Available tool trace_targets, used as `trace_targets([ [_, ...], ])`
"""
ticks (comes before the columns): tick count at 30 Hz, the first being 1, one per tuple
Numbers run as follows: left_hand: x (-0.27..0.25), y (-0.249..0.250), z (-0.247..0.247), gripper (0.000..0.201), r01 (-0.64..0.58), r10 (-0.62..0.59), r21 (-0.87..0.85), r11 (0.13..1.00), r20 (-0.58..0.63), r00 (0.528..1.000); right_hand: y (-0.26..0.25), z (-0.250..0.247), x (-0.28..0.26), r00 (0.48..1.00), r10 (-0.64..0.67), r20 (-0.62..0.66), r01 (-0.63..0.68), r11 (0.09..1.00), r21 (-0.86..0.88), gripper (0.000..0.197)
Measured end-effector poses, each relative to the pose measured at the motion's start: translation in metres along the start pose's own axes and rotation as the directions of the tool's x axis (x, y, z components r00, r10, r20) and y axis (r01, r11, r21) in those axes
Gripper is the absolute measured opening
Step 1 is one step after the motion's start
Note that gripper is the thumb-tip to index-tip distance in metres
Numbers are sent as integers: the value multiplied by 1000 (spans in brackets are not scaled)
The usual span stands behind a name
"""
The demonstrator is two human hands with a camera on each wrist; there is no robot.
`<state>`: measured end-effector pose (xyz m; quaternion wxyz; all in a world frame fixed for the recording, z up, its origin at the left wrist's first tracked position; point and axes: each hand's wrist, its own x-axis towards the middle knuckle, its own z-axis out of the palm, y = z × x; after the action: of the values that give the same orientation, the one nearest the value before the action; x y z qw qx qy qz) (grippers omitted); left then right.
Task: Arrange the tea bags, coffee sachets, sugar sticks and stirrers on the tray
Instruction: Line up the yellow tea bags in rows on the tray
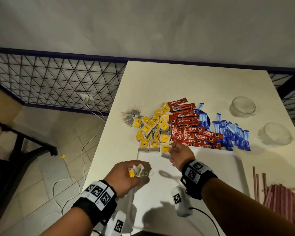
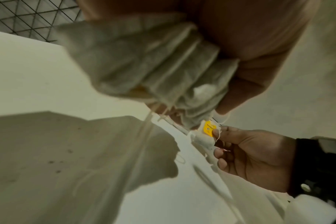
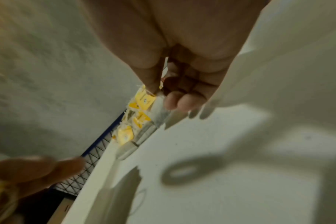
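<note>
My left hand grips a bunch of tea bags with yellow tags over the white tray; the left wrist view shows the bunched bags filling my fist. My right hand pinches one tea bag by its yellow tag at the tray's far edge, beside two tea bags lying in a row there. Beyond the tray lie a heap of yellow-tagged tea bags, red coffee sachets and blue sugar sticks. Pink stirrers lie at the right.
Two clear upturned bowls stand at the table's far right. A wire mesh fence runs behind the table. Cables and a small yellow tag lie on the tiled floor at the left. A black cable crosses the table's near edge.
</note>
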<state>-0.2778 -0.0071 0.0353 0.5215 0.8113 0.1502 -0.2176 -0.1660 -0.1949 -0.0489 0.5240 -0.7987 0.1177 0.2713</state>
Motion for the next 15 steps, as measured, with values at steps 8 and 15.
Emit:
trace_targets([
  [8,-6,-12,-10,43,47,-48,11,999,7,999,1,18,23,987,25,-162,-29,999,-19,12],
  [15,-4,-18,-12,48,54,-55,-20,998,-2,999,-2,20,30,961,-13,-276,-6,998,-65,23],
])
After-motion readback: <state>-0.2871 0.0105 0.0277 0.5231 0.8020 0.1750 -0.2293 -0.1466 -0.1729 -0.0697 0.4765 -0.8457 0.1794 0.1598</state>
